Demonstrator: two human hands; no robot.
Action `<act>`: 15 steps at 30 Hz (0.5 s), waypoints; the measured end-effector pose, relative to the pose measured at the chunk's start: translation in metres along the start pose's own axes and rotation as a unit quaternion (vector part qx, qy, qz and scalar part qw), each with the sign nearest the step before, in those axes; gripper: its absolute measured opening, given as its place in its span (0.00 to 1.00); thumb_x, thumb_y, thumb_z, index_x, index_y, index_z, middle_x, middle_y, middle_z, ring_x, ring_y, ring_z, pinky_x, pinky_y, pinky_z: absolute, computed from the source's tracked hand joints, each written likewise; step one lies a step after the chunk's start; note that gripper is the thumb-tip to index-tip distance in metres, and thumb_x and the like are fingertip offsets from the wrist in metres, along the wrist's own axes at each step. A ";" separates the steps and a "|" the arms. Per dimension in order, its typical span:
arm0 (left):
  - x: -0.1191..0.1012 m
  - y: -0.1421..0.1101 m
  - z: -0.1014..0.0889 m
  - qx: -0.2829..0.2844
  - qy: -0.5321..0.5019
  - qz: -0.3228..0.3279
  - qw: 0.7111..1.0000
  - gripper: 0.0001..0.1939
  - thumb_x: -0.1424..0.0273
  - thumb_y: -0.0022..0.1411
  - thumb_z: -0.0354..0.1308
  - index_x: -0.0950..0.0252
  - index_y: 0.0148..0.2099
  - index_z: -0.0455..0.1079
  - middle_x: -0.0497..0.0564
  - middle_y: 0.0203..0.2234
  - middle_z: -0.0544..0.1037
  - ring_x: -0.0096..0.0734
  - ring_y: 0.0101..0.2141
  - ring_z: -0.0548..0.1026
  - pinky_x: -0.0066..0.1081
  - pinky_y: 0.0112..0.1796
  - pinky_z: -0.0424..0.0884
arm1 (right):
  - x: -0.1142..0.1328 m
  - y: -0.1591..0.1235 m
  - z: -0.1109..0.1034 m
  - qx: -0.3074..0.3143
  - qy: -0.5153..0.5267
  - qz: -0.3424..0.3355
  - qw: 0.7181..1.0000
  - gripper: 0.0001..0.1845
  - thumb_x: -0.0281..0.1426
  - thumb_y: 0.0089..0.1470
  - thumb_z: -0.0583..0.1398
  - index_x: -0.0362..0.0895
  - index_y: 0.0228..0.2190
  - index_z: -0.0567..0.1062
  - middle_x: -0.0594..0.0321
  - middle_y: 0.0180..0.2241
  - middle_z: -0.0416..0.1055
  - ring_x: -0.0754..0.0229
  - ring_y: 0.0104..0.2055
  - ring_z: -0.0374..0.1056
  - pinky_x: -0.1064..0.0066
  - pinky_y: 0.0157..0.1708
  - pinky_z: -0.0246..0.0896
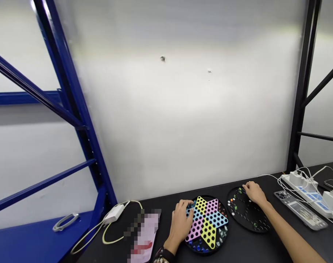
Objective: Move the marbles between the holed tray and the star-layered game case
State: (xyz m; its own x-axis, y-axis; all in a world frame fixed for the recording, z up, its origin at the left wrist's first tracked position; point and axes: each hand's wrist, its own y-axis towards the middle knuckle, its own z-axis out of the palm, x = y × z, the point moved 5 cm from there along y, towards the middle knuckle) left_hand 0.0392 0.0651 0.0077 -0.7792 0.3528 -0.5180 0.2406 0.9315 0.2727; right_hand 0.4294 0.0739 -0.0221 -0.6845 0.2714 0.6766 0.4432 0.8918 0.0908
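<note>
The left hand (179, 223) is rested on the left edge of a star-patterned checkers board (207, 223) – its fingers (186, 206) are curled narrow, and whether anything is held cannot be told. The right hand (254, 193) is set on a round black board (250, 219), just right of the first, its curled fingers (247, 187) near marbles (234, 207) – any grip is hidden. Both boards lie on a black desk (264, 248), with a charger (113, 214) left and a power strip (305, 188) right.
</note>
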 end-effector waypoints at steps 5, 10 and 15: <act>-0.001 -0.001 0.000 0.003 -0.011 0.005 1.000 0.15 0.66 0.66 0.44 0.57 0.48 0.70 0.51 0.48 0.73 0.42 0.50 0.70 0.42 0.49 0.65 | 0.018 -0.001 0.017 0.024 -0.121 -0.001 0.992 0.14 0.40 0.58 0.57 0.43 0.28 0.72 0.48 0.35 0.74 0.43 0.41 0.72 0.57 0.41 0.60; -0.001 -0.002 0.000 0.008 -0.012 0.001 1.000 0.14 0.67 0.66 0.45 0.57 0.48 0.69 0.51 0.47 0.73 0.42 0.50 0.70 0.42 0.49 0.64 | 0.026 0.000 0.022 0.042 -0.159 -0.002 0.986 0.16 0.41 0.61 0.54 0.43 0.32 0.73 0.48 0.39 0.75 0.43 0.44 0.73 0.58 0.42 0.61; -0.002 -0.003 -0.001 0.001 -0.016 0.000 1.000 0.14 0.67 0.65 0.45 0.57 0.47 0.70 0.51 0.47 0.74 0.42 0.50 0.70 0.41 0.49 0.64 | 0.025 0.003 0.023 0.032 -0.120 0.023 0.992 0.16 0.41 0.59 0.55 0.42 0.29 0.72 0.44 0.39 0.74 0.38 0.47 0.72 0.53 0.44 0.61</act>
State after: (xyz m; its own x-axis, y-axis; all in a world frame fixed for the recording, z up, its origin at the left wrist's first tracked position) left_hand 0.0397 0.0616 0.0085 -0.7600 0.3560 -0.5437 0.2425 0.9315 0.2709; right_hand 0.4005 0.0918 -0.0212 -0.7858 0.3842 0.4846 0.4449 0.8955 0.0113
